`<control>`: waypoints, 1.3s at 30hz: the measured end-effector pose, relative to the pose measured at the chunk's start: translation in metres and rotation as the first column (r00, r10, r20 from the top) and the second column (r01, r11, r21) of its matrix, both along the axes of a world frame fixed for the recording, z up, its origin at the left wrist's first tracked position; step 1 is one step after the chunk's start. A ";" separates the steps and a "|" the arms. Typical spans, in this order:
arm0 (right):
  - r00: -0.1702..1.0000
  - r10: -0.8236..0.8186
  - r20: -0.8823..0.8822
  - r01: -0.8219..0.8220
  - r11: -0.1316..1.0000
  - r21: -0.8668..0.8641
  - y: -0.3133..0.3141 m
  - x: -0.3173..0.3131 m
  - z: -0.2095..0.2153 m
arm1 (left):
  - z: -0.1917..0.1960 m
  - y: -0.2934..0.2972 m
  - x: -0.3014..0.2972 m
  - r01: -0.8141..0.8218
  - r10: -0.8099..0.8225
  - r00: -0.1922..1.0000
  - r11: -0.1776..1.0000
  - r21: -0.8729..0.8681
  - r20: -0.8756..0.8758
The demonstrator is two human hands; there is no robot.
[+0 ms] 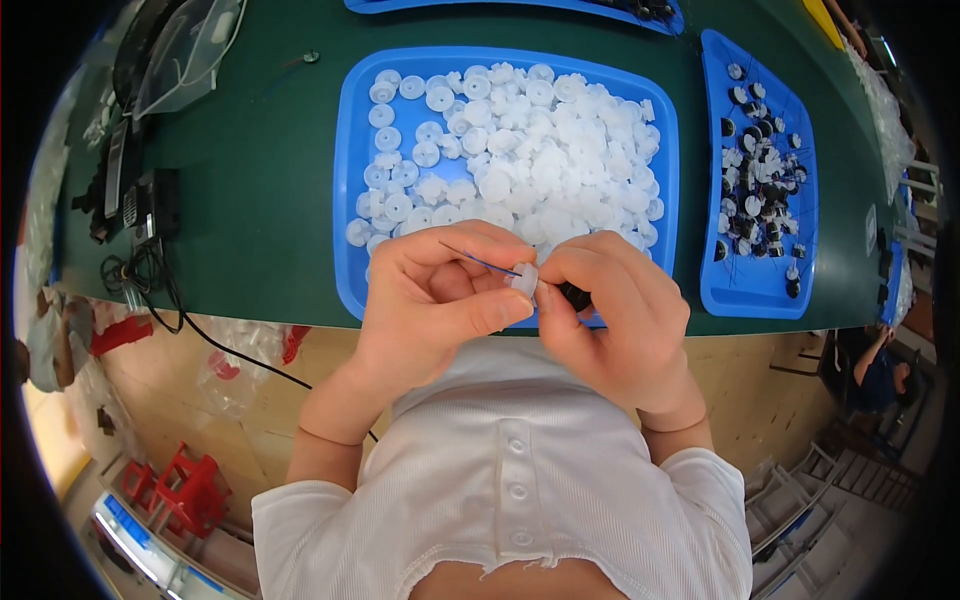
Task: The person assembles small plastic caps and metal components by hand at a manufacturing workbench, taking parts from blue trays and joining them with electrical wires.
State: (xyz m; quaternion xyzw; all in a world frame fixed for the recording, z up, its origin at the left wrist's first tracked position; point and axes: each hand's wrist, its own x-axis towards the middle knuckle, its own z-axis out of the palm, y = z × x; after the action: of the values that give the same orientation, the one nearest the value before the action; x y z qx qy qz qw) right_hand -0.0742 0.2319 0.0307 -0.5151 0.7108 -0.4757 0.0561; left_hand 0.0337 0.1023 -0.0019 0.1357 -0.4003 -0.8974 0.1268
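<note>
- Small white plastic part (525, 281) pinched between both hands, right at the near rim of the big blue tray (350, 180), in front of the chest.
- Left hand (435, 295) curled narrow, thumb pressed to the part's left side, forefinger arched over the top.
- Right hand (615, 310) closed on a small black piece (574, 296) held against the part's right side; both hands equally near, touching at the fingertips.
- Thin blue wire (480, 260) running from the part leftward and slightly far, over the left fingers; long axis near level, left end tipped away.
- Heap of white plastic discs (520, 150) filling the tray just beyond the knuckles, thickest right of centre.
- Second, narrower blue tray (715, 285) on the right, holding black-and-white wired pieces (760, 170), a short way off the right hand.
- Green table top (260, 180) under both trays; black cables and boxes (140, 215) at the far left, well apart.
- Clear plastic bags (185, 45) at the far left corner.
- Nothing between hands and tray; fingers themselves hide where part and black piece meet.
</note>
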 end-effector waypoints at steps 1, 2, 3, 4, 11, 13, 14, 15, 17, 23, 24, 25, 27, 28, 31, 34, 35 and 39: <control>0.998 0.028 0.063 -0.029 1.000 0.010 0.000 -0.003 0.000 | 0.000 0.001 -0.001 -0.067 0.061 0.997 0.984 -0.162 -0.042; 0.998 0.032 0.061 -0.033 0.999 0.008 -0.001 -0.006 0.000 | 0.002 0.000 -0.001 -0.071 0.065 0.997 0.984 -0.164 -0.043; 0.989 -0.039 0.140 0.045 0.998 -0.040 -0.004 -0.010 0.001 | 0.004 -0.002 -0.002 -0.173 0.116 0.984 0.813 -0.556 -0.136; 0.970 -0.104 0.221 0.125 0.989 -0.082 -0.005 -0.013 0.001 | 0.005 -0.004 -0.003 -0.270 0.124 0.963 0.486 -0.831 -0.240; 0.954 -0.015 0.300 0.026 0.999 -0.033 0.004 -0.004 -0.011 | -0.006 -0.002 -0.018 -0.543 -0.063 0.839 -0.129 -0.830 -0.540; 0.981 -0.020 0.193 0.032 0.998 -0.060 0.004 -0.006 -0.014 | -0.003 -0.001 -0.016 -0.543 -0.072 0.835 -0.263 -0.797 -0.545; 0.996 -0.024 0.084 0.032 0.996 -0.088 0.004 -0.007 -0.015 | -0.003 -0.002 -0.016 -0.544 -0.073 0.835 -0.261 -0.798 -0.545; 0.996 -0.027 0.083 0.034 0.996 -0.086 0.004 -0.009 -0.016 | -0.003 -0.002 -0.017 -0.549 -0.072 0.829 -0.294 -0.782 -0.555; 0.914 -0.064 -0.399 -0.010 0.983 -0.181 0.002 -0.014 -0.018 | -0.001 -0.001 -0.018 -0.555 -0.071 0.821 -0.326 -0.765 -0.566; 0.892 -0.148 -0.428 0.047 0.970 -0.239 0.007 -0.009 -0.026 | -0.005 0.001 -0.012 -0.498 -0.013 0.859 -0.260 -0.827 -0.513; 0.890 -0.150 -0.430 0.047 0.970 -0.239 0.009 -0.008 -0.024 | -0.002 0.002 -0.009 -0.426 0.017 0.901 -0.151 -0.892 -0.433; 0.957 -0.125 -0.261 0.060 0.968 -0.243 0.011 -0.006 -0.020 | 0.000 0.002 -0.007 -0.346 0.035 0.937 -0.038 -0.937 -0.347; 0.992 -0.095 -0.081 0.073 0.968 -0.242 0.012 -0.008 -0.017 | -0.001 -0.004 -0.006 -0.296 0.075 0.955 0.331 -0.896 -0.288; 0.999 -0.035 -0.028 0.027 0.966 -0.258 0.010 -0.011 -0.017 | -0.001 -0.006 -0.006 -0.219 0.090 0.973 0.655 -0.723 -0.214; 0.998 0.049 0.031 -0.038 0.960 -0.277 0.008 -0.012 -0.018 | 0.013 0.001 -0.002 0.168 -0.176 0.983 0.978 0.125 0.051; 0.997 0.066 0.045 -0.051 0.959 -0.279 0.010 -0.010 -0.016 | 0.006 -0.004 0.004 0.294 -0.294 0.955 0.932 0.214 -0.034; 0.997 0.060 0.050 -0.043 0.958 -0.285 0.011 -0.010 -0.015 | 0.004 -0.004 0.004 0.310 -0.303 0.951 0.932 0.186 -0.068; 0.966 0.169 0.195 -0.124 0.967 -0.222 0.010 -0.015 -0.010 | 0.003 -0.002 0.005 0.260 -0.257 0.966 0.948 0.184 -0.041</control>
State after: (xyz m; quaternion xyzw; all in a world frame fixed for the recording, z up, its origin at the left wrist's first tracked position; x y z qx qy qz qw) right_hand -0.0892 0.2422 0.0205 -0.5155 0.6068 -0.5944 0.1128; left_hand 0.0391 0.1008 0.0012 0.0862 -0.3270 -0.9411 -0.0019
